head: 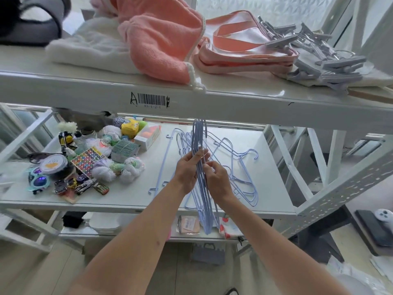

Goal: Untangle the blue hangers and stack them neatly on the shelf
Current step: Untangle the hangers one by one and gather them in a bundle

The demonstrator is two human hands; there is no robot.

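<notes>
Holding a bundle (201,177) of blue hangers upright over the middle shelf (131,201), the left hand (187,173) pinches its left side while the right hand (219,182) closes on its right side. Left of the bundle lie toys (85,165); just right of it, loose hangers (238,167) still sprawl on the shelf. Hooks could snag one another, or the bundle's low ends could catch the shelf edge and drag loose hangers off. Above the bundle, a barcode label (151,99) bears a handwritten "A"; its small print is unreadable.

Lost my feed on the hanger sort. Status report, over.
Left hand and right hand both grip a bunch of blue hangers held edge-on over the shelf. Loose hangers still tangled behind. Nothing blocking.
</notes>
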